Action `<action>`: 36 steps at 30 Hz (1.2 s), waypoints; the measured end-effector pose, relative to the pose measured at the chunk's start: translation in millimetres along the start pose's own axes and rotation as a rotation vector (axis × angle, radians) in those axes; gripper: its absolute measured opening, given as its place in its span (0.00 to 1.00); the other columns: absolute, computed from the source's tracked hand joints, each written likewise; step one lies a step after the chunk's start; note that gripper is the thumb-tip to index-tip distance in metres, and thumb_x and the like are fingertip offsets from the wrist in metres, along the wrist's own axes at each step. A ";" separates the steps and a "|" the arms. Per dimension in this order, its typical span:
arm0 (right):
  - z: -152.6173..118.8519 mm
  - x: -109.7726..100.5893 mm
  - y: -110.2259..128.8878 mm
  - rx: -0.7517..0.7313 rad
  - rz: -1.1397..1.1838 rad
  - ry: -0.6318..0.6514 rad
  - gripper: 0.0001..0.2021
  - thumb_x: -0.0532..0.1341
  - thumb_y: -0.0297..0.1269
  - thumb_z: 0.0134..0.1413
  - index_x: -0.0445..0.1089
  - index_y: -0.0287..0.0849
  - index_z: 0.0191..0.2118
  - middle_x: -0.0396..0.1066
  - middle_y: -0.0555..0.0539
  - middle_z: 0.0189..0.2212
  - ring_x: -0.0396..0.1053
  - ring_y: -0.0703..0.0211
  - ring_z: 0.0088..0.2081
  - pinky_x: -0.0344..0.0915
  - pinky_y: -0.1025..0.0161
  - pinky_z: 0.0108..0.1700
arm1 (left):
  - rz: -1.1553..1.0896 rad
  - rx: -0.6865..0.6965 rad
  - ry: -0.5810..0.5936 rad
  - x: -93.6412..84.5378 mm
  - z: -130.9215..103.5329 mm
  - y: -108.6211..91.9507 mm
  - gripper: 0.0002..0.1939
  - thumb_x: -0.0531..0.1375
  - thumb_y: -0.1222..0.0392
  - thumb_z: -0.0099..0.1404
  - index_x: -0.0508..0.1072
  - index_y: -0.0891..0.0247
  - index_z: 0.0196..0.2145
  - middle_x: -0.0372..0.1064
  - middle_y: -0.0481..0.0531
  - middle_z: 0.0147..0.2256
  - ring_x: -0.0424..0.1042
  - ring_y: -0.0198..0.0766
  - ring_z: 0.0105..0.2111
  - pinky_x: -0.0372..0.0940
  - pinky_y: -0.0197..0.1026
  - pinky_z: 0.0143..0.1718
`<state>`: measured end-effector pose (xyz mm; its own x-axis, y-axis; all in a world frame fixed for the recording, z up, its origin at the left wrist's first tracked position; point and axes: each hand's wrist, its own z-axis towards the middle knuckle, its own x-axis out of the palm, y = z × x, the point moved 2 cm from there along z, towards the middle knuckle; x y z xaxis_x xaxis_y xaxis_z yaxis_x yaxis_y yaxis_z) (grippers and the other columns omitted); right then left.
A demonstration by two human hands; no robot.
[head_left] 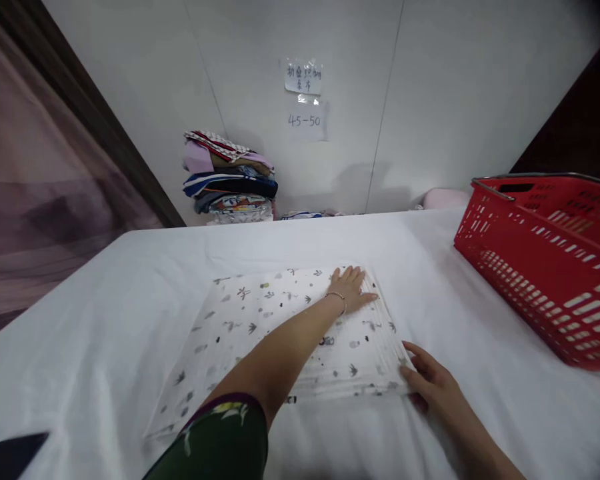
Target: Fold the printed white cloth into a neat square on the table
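Observation:
A white cloth (280,313) printed with small grey and green plant and animal shapes lies folded flat in layers on the white-covered table (415,267). My left hand (351,291), with a bracelet at the wrist, rests palm down near the cloth's far right corner, fingers spread. At the near right corner, my right hand (425,379) pinches the layered edge between thumb and fingers. My left forearm crosses over the cloth and hides part of its middle.
A red plastic basket (535,267) stands on the right. Behind the table's far edge rises a stack of folded fabrics (230,177) against the wall. A dark flat object (13,455) lies at the near left. A pink curtain (45,180) hangs at the left.

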<state>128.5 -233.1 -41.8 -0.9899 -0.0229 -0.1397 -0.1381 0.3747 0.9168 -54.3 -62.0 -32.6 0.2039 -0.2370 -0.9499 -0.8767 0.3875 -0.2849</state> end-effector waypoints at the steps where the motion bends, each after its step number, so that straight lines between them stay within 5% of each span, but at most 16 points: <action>1: -0.9 0.8 1.4 -0.007 0.002 0.003 0.33 0.63 0.52 0.42 0.61 0.43 0.54 0.63 0.54 0.24 0.58 0.68 0.15 0.54 0.68 0.16 | -0.009 -0.002 -0.018 -1.0 0.0 -0.2 0.45 0.32 0.30 0.58 0.40 0.62 0.64 0.29 0.51 0.66 0.28 0.46 0.65 0.28 0.58 0.62; 8: -2.2 -2.5 -2.2 0.016 -0.010 -0.004 0.34 0.64 0.54 0.40 0.61 0.43 0.53 0.66 0.52 0.27 0.58 0.68 0.16 0.54 0.67 0.15 | -0.052 0.017 -0.008 -4.3 1.0 -13.8 0.45 0.32 0.30 0.58 0.40 0.62 0.64 0.31 0.52 0.66 0.29 0.44 0.65 0.28 0.56 0.62; 12: 0.0 -8.6 -4.3 0.027 -0.056 0.016 0.35 0.65 0.52 0.39 0.61 0.43 0.54 0.68 0.52 0.27 0.59 0.67 0.16 0.56 0.66 0.17 | -0.117 -0.006 -0.032 -17.7 -15.1 -4.6 0.44 0.30 0.31 0.59 0.39 0.61 0.64 0.29 0.51 0.66 0.30 0.42 0.65 0.32 0.56 0.63; 16: -0.7 -9.4 -0.7 0.013 -0.091 0.014 0.37 0.66 0.53 0.36 0.62 0.41 0.54 0.67 0.52 0.23 0.58 0.66 0.15 0.56 0.65 0.17 | -0.001 -0.097 -0.115 -32.0 -61.9 41.7 0.43 0.33 0.31 0.59 0.41 0.60 0.64 0.30 0.49 0.66 0.29 0.43 0.65 0.28 0.55 0.63; 20: -3.3 -7.4 4.3 0.016 -0.113 -0.012 0.36 0.65 0.54 0.35 0.63 0.42 0.53 0.68 0.52 0.23 0.59 0.65 0.15 0.58 0.64 0.17 | 0.115 -0.423 -0.140 -35.5 -117.4 110.6 0.45 0.34 0.30 0.59 0.44 0.65 0.64 0.30 0.53 0.65 0.27 0.47 0.64 0.27 0.59 0.62; 23: -4.3 -7.6 7.5 0.034 -0.135 -0.030 0.36 0.65 0.55 0.33 0.65 0.43 0.51 0.69 0.51 0.26 0.59 0.65 0.15 0.59 0.63 0.18 | 0.087 -0.568 -0.098 -30.6 -139.3 141.5 0.44 0.33 0.31 0.59 0.41 0.64 0.64 0.28 0.52 0.65 0.28 0.46 0.65 0.28 0.59 0.62; 30: -11.4 -7.5 15.5 0.002 -0.184 -0.063 0.35 0.66 0.54 0.34 0.66 0.44 0.50 0.68 0.51 0.27 0.61 0.65 0.17 0.62 0.63 0.20 | -0.074 -0.579 -0.167 -44.7 -150.1 147.9 0.41 0.32 0.33 0.61 0.42 0.60 0.64 0.29 0.51 0.65 0.31 0.43 0.65 0.34 0.54 0.62; 33: -11.6 -6.9 13.6 -0.013 -0.165 -0.053 0.35 0.66 0.54 0.34 0.65 0.43 0.51 0.68 0.51 0.27 0.62 0.65 0.18 0.61 0.64 0.20 | -0.059 -0.637 -0.253 -47.8 -191.0 151.7 0.38 0.33 0.36 0.63 0.43 0.60 0.64 0.30 0.51 0.65 0.31 0.42 0.65 0.33 0.54 0.62; 36: -9.4 -7.4 10.2 -0.025 -0.149 -0.033 0.34 0.66 0.53 0.35 0.65 0.43 0.51 0.66 0.53 0.26 0.61 0.66 0.17 0.60 0.65 0.19 | 0.033 -0.665 -0.199 -31.4 -249.3 152.5 0.39 0.38 0.34 0.62 0.46 0.60 0.63 0.33 0.52 0.65 0.32 0.45 0.65 0.32 0.56 0.62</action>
<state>134.2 -237.9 -27.8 -0.9570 -0.0453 -0.2865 -0.2841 0.3461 0.8942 -303.0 -217.5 -14.1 0.1928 -0.0421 -0.9803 -0.9517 -0.2514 -0.1763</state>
